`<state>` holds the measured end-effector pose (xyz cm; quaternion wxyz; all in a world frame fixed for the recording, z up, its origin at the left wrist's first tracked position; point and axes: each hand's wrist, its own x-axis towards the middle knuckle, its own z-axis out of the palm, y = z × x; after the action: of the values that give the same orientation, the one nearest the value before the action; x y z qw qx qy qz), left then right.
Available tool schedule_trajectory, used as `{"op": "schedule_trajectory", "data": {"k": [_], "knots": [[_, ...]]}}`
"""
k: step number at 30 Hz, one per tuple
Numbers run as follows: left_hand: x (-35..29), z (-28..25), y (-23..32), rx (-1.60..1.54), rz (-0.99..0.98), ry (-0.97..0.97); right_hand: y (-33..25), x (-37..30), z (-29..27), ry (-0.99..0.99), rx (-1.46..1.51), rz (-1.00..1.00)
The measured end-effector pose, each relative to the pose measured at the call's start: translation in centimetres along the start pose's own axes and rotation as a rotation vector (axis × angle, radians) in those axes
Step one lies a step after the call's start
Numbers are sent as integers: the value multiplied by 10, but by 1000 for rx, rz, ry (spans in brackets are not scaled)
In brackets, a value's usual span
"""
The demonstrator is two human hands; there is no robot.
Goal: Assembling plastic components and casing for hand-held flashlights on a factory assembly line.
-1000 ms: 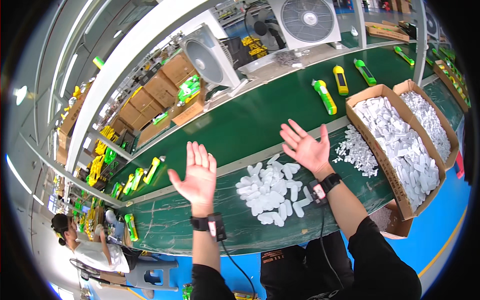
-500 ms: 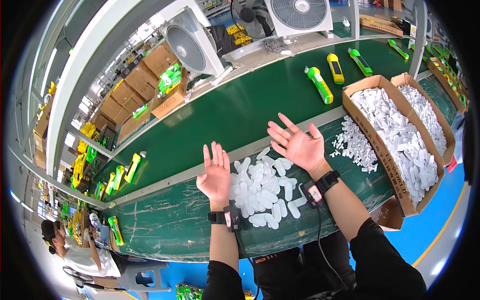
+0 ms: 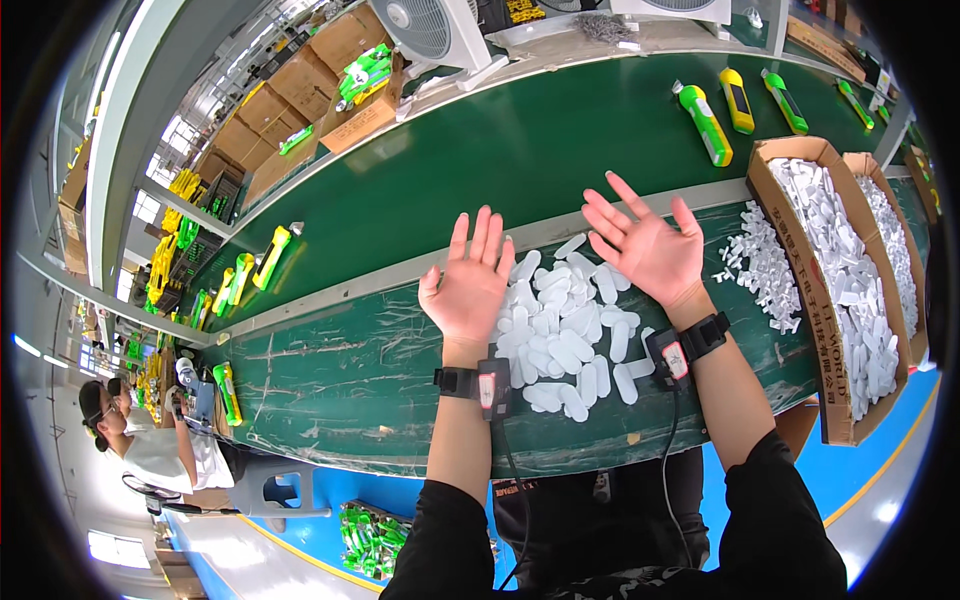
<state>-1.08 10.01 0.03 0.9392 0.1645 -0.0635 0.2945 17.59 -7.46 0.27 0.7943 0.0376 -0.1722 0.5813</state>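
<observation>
My left hand [image 3: 466, 290] is raised palm up over the left side of a pile of white oblong plastic pieces [image 3: 560, 335]. Its fingers are stretched out and nothing lies in it. My right hand [image 3: 655, 245] hangs palm up above the pile's right side, fingers spread, also holding nothing. Each wrist wears a black strap; a small box [image 3: 487, 389] sits by the left one and a similar box [image 3: 668, 358] by the right, both with cables running down. Right of the right hand is a heap of smaller white parts [image 3: 765, 265].
Cardboard boxes hold white oblong pieces [image 3: 845, 280] and small white parts [image 3: 895, 240] at right. Behind the worn green bench [image 3: 330, 400] runs a green conveyor [image 3: 450, 150] with green and yellow torch-like devices [image 3: 706, 125]. A person [image 3: 150, 440] sits at far left.
The view has shifted, so the bench sits differently in the picture. Both hands stay raised and empty; the left hand's thumb has spread outward from the palm.
</observation>
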Motion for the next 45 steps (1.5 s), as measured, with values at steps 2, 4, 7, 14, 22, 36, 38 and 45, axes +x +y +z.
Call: {"op": "schedule_trajectory", "data": {"k": [2, 4, 7, 14, 22, 36, 38, 45], "knots": [[0, 0, -2, -5, 4, 11, -1, 0, 2, 14, 24, 4], [0, 1, -2, -7, 9, 17, -1, -1, 2, 27, 44, 5], [0, 0, -1, 22, 2, 8, 0, 0, 1, 37, 38, -4], [1, 0, -3, -1, 4, 20, -1, 1, 3, 46, 38, -6], [2, -2, -2, 32, 24, 42, -1, 1, -1, 59, 14, -10], [3, -3, -1, 8, 48, 33, -1, 2, -2, 95, -49, -21], [3, -3, 0, 12, 73, 31, -1, 1, 1, 80, -31, -16], [5, -2, 0, 71, 94, 36, 0, 1, 4, 69, -20, -14]]}}
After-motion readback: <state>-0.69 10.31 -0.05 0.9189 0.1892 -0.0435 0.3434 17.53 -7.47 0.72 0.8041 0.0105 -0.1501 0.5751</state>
